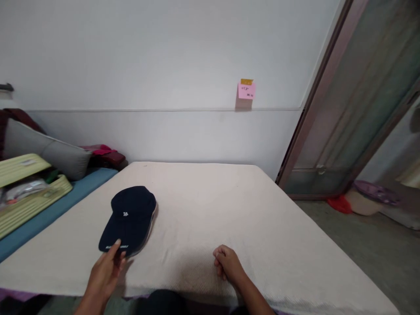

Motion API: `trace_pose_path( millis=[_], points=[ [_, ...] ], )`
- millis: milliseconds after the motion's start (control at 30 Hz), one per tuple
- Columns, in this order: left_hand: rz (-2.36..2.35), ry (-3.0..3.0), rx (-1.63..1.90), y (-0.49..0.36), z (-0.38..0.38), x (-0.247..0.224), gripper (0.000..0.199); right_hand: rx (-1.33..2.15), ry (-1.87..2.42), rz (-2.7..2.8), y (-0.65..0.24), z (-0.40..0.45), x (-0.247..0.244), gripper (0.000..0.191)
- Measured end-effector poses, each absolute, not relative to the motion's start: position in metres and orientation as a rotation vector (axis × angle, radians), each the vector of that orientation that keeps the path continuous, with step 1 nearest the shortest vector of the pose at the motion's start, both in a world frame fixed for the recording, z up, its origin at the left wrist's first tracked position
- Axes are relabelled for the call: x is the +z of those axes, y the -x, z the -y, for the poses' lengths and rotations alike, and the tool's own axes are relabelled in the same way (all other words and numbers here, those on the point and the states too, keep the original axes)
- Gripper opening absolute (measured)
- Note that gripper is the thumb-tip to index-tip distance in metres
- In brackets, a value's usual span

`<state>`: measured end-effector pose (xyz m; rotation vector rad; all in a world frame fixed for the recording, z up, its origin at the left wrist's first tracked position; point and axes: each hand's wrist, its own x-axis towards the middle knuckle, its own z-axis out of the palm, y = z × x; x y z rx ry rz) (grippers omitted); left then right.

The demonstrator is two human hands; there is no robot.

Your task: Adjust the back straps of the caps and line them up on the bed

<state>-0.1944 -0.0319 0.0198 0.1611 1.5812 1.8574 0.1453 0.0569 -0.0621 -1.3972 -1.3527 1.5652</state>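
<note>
A dark navy cap with a small white logo on its front and white lettering along the brim lies at the left of the cloth-covered table. Its brim points toward me. My left hand grips the brim's front edge, thumb on top and fingers below, covering part of the lettering. To the right, near the table's front edge, my right hand is curled closed above the cloth, and nothing shows in it.
At the left, a yellow-green case and a grey pillow lie on a blue surface. A pink note is taped to the wall behind the table. A sliding door stands at the right.
</note>
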Motion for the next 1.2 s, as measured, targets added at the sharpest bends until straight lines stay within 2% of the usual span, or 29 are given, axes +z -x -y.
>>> trace_pose_path(
  millis=[167,267,400,567,700,833,933,1033,1100,1200],
  points=[
    [-1.366,-0.249,1.975,0.171,0.004,0.040,0.008,1.629,1.388,1.329,-0.145,-0.061,-0.062,0.011],
    [-1.165,-0.366,2.121,0.134,-0.020,0.058,0.021,1.697,1.354,1.300,-0.135,-0.072,-0.060,0.012],
    [-0.972,-0.447,2.116,0.069,-0.054,0.071,0.032,1.801,1.266,1.207,-0.120,-0.093,-0.058,0.018],
    [-0.891,-0.441,1.924,0.002,-0.085,0.047,0.030,2.034,0.948,0.743,-0.125,-0.122,-0.045,0.043],
    [-0.949,-0.450,1.731,-0.024,-0.085,0.013,0.031,2.019,0.696,0.545,-0.144,-0.141,-0.015,0.052],
    [-1.057,-0.565,1.473,-0.029,-0.067,-0.017,0.027,1.902,0.485,0.475,-0.162,-0.148,0.011,0.043],
    [-0.894,-0.612,1.241,-0.018,-0.054,-0.029,0.035,1.938,0.491,0.414,-0.177,-0.142,0.016,0.035],
    [-0.507,-0.533,1.072,0.002,-0.050,-0.023,0.044,1.951,0.469,0.434,-0.187,-0.129,0.014,0.028],
    [-0.325,-0.459,0.985,0.015,-0.055,-0.011,0.059,1.940,0.425,0.472,-0.190,-0.121,0.013,0.024],
    [-0.176,-0.419,1.079,0.031,-0.068,0.007,0.068,1.997,0.382,0.542,-0.191,-0.112,0.011,0.028]
  ],
)
